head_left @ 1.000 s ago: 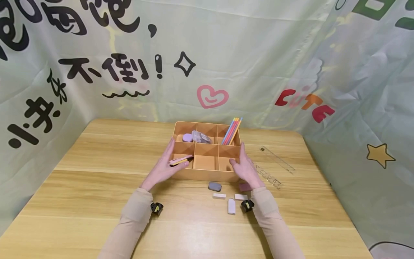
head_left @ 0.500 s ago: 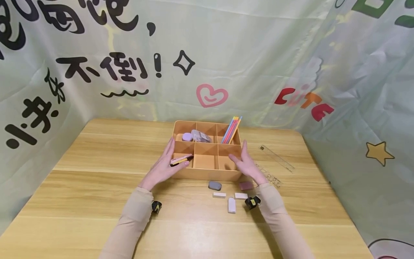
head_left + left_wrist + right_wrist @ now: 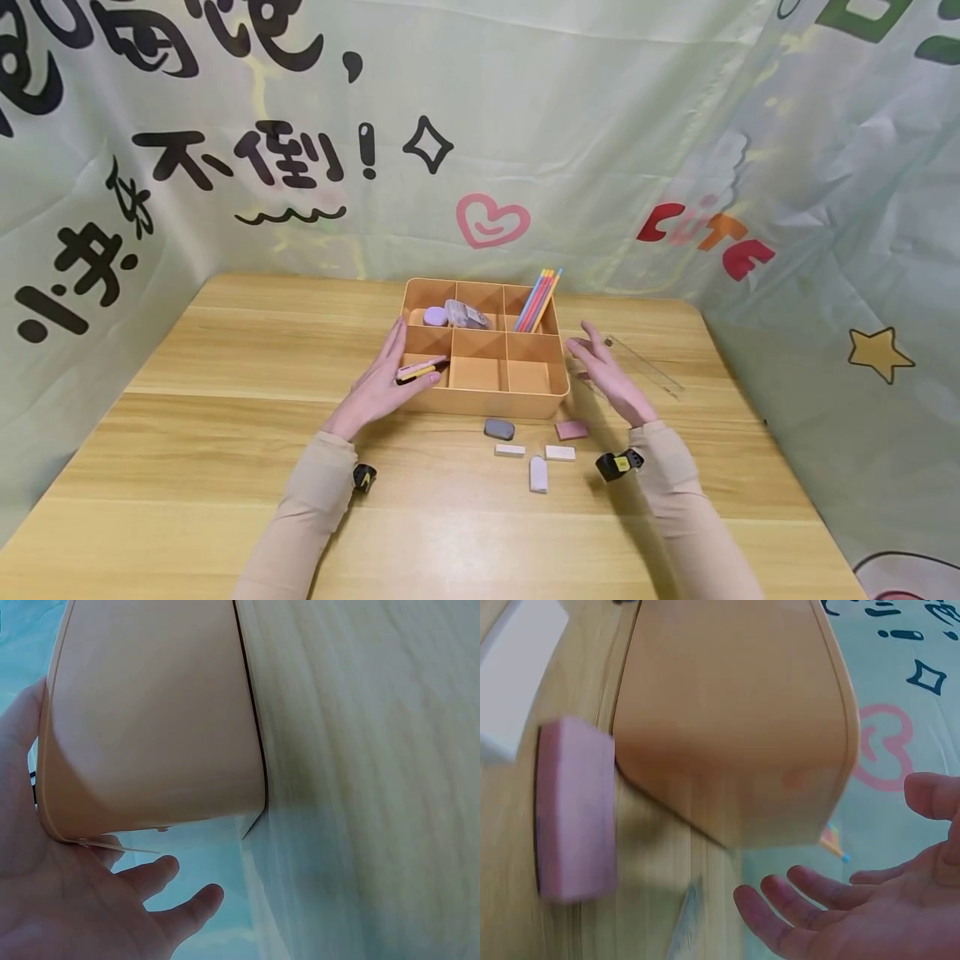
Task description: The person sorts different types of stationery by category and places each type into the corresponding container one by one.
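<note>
A light-orange divided organizer (image 3: 480, 403) sits on the table. My left hand (image 3: 378, 379) rests at its left end, fingers spread along the outer side and thumb over the front left compartment, as the left wrist view also shows. That compartment holds several pens (image 3: 422, 370). In the back row are a round purple item (image 3: 435, 317), a translucent purple pack (image 3: 467, 315) and a bundle of coloured pencils (image 3: 537, 302). My right hand (image 3: 611, 379) hovers right of the organizer, fingers loosely extended and holding nothing, apart from the box wall in the right wrist view.
In front of the organizer lie a grey eraser (image 3: 498, 429), a pink eraser (image 3: 572, 430), two small white blocks (image 3: 560, 453) and a pale lavender one (image 3: 538, 474). A clear ruler (image 3: 652, 372) lies to the right; another see-through strip is partly behind my right hand. Printed cloth (image 3: 600, 167) surrounds the table.
My right hand has left the organizer's right end and moved right, uncovering the front right compartment and the pink eraser. My left hand and the organizer have stayed in place.
</note>
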`<state>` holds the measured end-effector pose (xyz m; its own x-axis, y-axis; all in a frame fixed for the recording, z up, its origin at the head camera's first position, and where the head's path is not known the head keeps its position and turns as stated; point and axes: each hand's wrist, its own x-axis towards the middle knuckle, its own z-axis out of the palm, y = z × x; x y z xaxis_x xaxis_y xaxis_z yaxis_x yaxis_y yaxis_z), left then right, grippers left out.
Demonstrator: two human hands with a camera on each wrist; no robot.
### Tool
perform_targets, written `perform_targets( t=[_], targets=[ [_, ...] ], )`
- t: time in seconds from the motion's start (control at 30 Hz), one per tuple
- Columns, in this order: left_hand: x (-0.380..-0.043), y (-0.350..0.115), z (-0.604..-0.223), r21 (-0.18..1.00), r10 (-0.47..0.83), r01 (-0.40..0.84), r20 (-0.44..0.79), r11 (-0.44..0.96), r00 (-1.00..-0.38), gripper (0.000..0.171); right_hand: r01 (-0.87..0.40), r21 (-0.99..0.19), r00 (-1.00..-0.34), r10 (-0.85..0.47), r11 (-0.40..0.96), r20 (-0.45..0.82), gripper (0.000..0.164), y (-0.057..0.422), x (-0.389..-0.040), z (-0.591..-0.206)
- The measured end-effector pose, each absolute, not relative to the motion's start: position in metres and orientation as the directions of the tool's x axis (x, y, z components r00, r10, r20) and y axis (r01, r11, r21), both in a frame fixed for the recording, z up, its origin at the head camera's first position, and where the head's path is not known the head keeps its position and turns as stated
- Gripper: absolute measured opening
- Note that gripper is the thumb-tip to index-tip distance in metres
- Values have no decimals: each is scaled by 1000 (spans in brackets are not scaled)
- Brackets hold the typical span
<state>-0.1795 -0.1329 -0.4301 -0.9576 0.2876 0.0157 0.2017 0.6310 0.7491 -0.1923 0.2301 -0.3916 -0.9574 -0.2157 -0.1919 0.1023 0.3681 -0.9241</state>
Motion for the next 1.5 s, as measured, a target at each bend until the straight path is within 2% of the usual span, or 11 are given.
perform_targets(
  t=[0.63, 0.97, 1.23, 1.5],
  targets=[
    [-180, -134, -430, 762, 293, 208, 25, 613, -956, 111, 96, -929, -953, -236, 357, -190, 75, 276, -182, -381],
    [-180, -134, -430, 771, 294, 207, 28, 602, -955, 110, 24, -893, -942, -289, 449, -171, 67, 295, -175, -381],
    [-179, -134, -431, 782, 300, 209, 30, 587, -954, 109, 3, -859, -925, -326, 512, -198, 69, 305, -170, -389],
    [-179, -134, -430, 782, 297, 203, 25, 588, -954, 110, -90, -788, -927, -341, 609, -158, 58, 305, -167, -395]
  ],
)
